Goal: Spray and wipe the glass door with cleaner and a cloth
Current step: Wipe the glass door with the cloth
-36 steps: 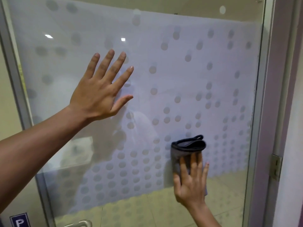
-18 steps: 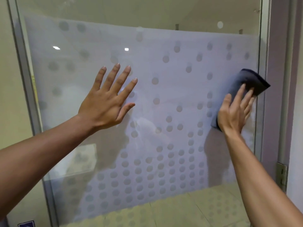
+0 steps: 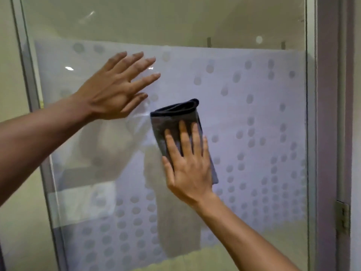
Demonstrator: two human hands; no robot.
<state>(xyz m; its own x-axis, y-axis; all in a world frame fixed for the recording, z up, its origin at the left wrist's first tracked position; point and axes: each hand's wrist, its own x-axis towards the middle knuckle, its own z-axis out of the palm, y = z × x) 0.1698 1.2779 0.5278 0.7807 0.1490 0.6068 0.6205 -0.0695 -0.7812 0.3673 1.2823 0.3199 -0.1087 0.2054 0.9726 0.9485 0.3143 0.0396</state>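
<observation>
Since half a second ago, cloth [image 3: 176, 122] is swept from the glass door's [image 3: 254, 114] right edge to centre | right hand [image 3: 190, 167] is laid flat on it, pressing | left hand [image 3: 115, 90] is spread, likely steadying the pane.

No readable text, label, brand, number or sign anywhere in view.

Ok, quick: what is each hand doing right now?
Left hand: open, fingers spread flat on the glass door, holding nothing.
Right hand: open, straight fingers pressing the cloth against the glass.
</observation>
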